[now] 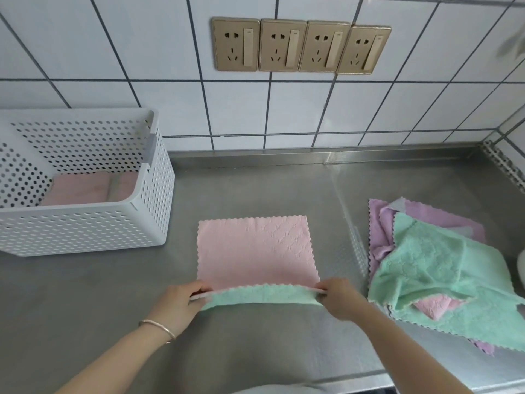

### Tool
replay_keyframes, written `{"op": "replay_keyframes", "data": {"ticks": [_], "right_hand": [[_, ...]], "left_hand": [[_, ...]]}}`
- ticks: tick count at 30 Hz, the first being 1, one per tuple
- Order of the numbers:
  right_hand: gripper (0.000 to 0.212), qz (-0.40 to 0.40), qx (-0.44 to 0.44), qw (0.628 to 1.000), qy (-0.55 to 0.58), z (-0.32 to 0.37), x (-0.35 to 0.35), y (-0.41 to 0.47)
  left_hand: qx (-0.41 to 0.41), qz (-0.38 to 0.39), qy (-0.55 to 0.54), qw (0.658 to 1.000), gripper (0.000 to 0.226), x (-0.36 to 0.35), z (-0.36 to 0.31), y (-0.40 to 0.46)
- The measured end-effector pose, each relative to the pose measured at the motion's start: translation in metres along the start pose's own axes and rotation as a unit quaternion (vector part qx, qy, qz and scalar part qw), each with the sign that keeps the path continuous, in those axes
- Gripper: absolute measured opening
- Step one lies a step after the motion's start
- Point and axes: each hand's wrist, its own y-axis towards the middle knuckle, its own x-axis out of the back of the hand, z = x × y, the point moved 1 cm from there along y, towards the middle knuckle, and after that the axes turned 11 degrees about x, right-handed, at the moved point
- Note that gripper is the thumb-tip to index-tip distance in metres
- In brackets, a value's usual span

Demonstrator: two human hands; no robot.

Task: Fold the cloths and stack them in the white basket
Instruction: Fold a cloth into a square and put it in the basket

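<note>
A pink cloth (255, 251) with a green underside lies flat on the steel counter in the middle. Its near edge is lifted and turned up, showing the green side. My left hand (181, 301) pinches the near left corner and my right hand (339, 298) pinches the near right corner. The white perforated basket (85, 228) stands at the left, with a folded pink cloth (82, 187) lying in its bottom. A loose pile of cloths (431, 268), green, purple and pink, sits at the right.
The steel counter (255, 183) meets a white tiled wall with a row of gold sockets (301, 46). A white rounded object (521, 268) shows at the right edge. The counter's front edge runs below my arms.
</note>
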Motion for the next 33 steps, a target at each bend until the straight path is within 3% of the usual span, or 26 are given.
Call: {"op": "replay_keyframes", "data": {"ticks": [3,5,7,11,13,17,22,33], "right_hand": [[0.029,0.089,0.008,0.995,0.054,-0.006,0.025,0.001],[0.017,0.084,0.005,0.989,0.122,-0.01,0.037,0.004],[0.022,0.034,-0.016,0.971,0.236,-0.013,0.043,0.012],[0.014,-0.112,-0.056,0.879,0.461,-0.007,0.043,0.035],[0.008,-0.154,-0.066,0.88,0.445,-0.002,0.044,0.047],[0.015,-0.182,-0.097,0.888,0.412,0.005,0.042,0.07],[0.017,-0.174,-0.112,0.918,0.337,0.006,0.04,0.093],[0.028,-0.179,-0.151,0.928,0.29,0.001,0.034,0.111]], "left_hand": [[0.04,0.053,-0.039,0.997,0.017,0.01,-0.003,-0.001],[0.047,0.054,-0.085,0.994,0.012,0.018,-0.009,0.003],[0.074,0.023,-0.162,0.984,0.016,0.024,-0.015,0.012],[0.147,0.001,-0.255,0.956,0.006,0.027,-0.026,0.036],[0.17,-0.014,-0.261,0.95,0.004,0.025,-0.031,0.049],[0.208,-0.046,-0.236,0.948,0.019,0.021,-0.038,0.074],[0.264,-0.063,-0.167,0.948,0.027,0.013,-0.03,0.097],[0.285,-0.115,-0.132,0.942,0.034,-0.002,-0.018,0.109]]}}
